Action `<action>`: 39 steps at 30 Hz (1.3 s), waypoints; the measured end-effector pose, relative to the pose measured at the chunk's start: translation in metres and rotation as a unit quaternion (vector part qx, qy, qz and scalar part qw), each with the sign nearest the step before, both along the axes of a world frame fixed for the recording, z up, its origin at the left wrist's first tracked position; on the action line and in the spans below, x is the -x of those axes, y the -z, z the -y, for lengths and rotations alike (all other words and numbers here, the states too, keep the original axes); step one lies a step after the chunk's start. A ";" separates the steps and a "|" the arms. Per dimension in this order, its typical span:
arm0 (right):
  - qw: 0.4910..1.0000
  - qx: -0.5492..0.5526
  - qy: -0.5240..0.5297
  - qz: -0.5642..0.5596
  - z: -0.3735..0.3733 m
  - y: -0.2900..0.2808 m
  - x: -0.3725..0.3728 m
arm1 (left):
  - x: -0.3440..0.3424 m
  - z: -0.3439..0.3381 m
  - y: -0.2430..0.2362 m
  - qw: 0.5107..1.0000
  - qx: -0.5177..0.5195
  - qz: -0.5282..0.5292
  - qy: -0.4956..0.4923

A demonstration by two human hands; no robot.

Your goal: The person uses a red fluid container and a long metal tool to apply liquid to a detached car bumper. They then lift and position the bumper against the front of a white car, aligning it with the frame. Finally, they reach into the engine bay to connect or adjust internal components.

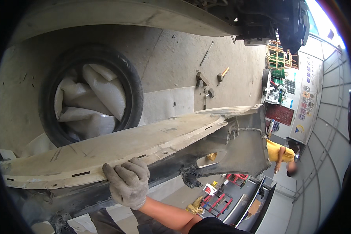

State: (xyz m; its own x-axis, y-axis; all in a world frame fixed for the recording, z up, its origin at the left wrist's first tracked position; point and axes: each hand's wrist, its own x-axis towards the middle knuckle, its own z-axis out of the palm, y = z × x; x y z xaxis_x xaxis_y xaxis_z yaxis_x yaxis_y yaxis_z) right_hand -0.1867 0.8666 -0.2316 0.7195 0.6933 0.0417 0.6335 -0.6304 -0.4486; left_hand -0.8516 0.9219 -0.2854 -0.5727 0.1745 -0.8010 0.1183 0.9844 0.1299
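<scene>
My right hand [129,183], in a grey knitted glove, has its fingers curled over the flanged edge of a long car bumper [87,154]. The bumper is dusty beige on its outer face and dark on the inner side. It runs slantwise from the lower left toward the middle right. Narrow slots line the flange beside my fingers, and an oval opening [211,160] shows in its dark end section. What my fingertips press on the far side is partly hidden. My left hand is out of sight.
Beyond the bumper lies a black tyre [135,87] stuffed with white sacks [103,87]. A hammer [223,74], metal blocks [202,79] and a thin rod [207,53] lie on the floor. A vehicle body [105,15] spans the top. At right is a person in yellow [275,151]; red racks [218,202] stand lower right.
</scene>
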 end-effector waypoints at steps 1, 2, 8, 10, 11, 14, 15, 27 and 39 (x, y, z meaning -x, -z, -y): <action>1.000 0.001 0.001 -0.001 0.000 -0.001 0.000 | -0.001 0.001 -0.002 1.000 0.000 -0.003 0.001; 1.000 -0.003 0.000 0.001 0.000 0.000 0.000 | -0.003 -0.001 -0.003 1.000 0.002 -0.005 0.003; 1.000 -0.009 0.003 0.024 -0.002 0.005 -0.001 | -0.009 -0.006 -0.010 1.000 0.010 -0.004 0.010; 1.000 -0.012 0.002 0.020 -0.006 0.007 -0.005 | -0.009 -0.009 -0.015 1.000 0.014 -0.004 0.016; 0.999 -0.014 -0.001 0.030 -0.008 0.008 -0.007 | -0.008 -0.008 -0.018 1.000 0.012 -0.006 0.017; 0.997 -0.027 -0.020 0.074 -0.017 0.020 -0.020 | -0.002 -0.014 -0.032 1.000 0.003 0.001 0.019; 0.997 -0.016 -0.020 0.068 -0.024 0.023 -0.023 | 0.004 -0.018 -0.040 1.000 -0.005 0.001 0.022; 0.982 0.133 -0.123 0.049 -0.067 0.054 -0.065 | -0.024 -0.047 -0.157 0.972 -0.103 -0.140 0.160; 0.963 0.242 -0.110 -0.045 0.184 -0.055 0.075 | -0.030 -0.106 -0.222 0.786 -0.315 -0.275 0.456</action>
